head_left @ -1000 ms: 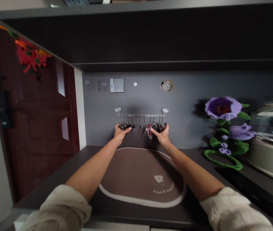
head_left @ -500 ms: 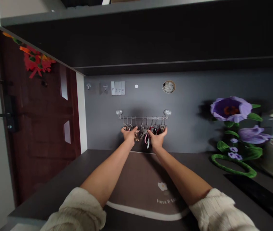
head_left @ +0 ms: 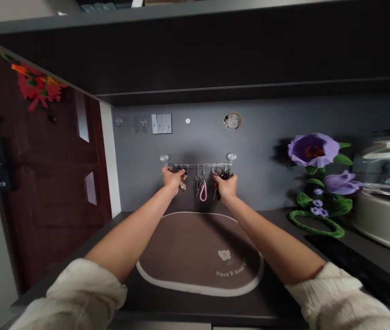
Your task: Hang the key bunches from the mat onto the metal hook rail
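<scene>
A chrome hook rail [head_left: 198, 164] with two suction cups is fixed to the grey wall, and several key bunches hang from it. My left hand [head_left: 173, 178] is closed around the keys at the rail's left end. My right hand [head_left: 226, 184] is closed around the dark and red keys at the right end. Between my hands hang loose keys with a pink strap [head_left: 203, 191]. Both arms reach forward over the counter in rolled cream sleeves.
A brown oval mat [head_left: 195, 247] lies on the dark counter below the rail. Purple fabric flowers [head_left: 315, 151] stand at the right, with a glass-lidded pot [head_left: 386, 183] beyond. A dark red door [head_left: 43, 160] is at the left. Switches and small hooks sit above the rail.
My hands have moved apart from the middle of the rail to its two ends and risen slightly. The pink-strap keys now hang free between them.
</scene>
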`<state>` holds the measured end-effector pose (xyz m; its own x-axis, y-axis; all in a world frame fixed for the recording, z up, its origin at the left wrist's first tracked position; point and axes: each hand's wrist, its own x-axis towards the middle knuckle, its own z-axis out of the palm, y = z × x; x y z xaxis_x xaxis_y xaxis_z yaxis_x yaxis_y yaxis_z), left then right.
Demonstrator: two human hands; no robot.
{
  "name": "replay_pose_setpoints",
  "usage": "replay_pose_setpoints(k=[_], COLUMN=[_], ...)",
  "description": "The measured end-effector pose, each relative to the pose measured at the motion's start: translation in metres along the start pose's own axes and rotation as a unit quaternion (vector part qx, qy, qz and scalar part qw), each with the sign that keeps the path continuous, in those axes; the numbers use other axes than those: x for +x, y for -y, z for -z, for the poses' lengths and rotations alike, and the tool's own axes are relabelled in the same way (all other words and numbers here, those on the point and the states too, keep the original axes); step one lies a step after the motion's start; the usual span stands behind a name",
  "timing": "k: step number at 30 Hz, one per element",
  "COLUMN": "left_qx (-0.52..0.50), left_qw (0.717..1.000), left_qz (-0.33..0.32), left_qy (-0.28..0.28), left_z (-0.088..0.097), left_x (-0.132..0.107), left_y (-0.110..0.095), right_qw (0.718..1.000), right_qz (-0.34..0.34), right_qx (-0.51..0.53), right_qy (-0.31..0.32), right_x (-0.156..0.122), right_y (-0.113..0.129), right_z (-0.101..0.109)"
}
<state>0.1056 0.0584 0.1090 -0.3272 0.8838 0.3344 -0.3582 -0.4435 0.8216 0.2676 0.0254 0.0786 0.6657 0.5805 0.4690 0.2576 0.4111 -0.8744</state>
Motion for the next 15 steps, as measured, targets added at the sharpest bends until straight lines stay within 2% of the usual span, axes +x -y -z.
replay_pose_setpoints(k=[5, 8, 13, 15], left_qx=[0.033, 0.032, 0.045, 0.048], left_qw=[0.999, 0.997, 0.992, 0.99], left_qz=[0.021, 0.038, 0.057, 0.058], left_qy=[0.034, 0.055, 0.101, 0.121], left_z=[-0.011, -0.015, -0.02, -0.021], left_x=[0.007, 0.01, 0.013, 0.012], left_y=[-0.017, -0.024, -0.033, -0.036], right_qw=[0.995, 0.987, 0.963, 0.962], right_qz=[0.044, 0.061, 0.06, 0.082], right_qx=[-0.09, -0.144, -0.223, -0.215], right_qy=[0.008, 0.046, 0.137, 0.148], right_x=[0.005, 0.01, 0.033, 0.043], right_y=[0.009, 0.021, 0.056, 0.071], right_z=[0.004, 0.011, 0.023, 0.026])
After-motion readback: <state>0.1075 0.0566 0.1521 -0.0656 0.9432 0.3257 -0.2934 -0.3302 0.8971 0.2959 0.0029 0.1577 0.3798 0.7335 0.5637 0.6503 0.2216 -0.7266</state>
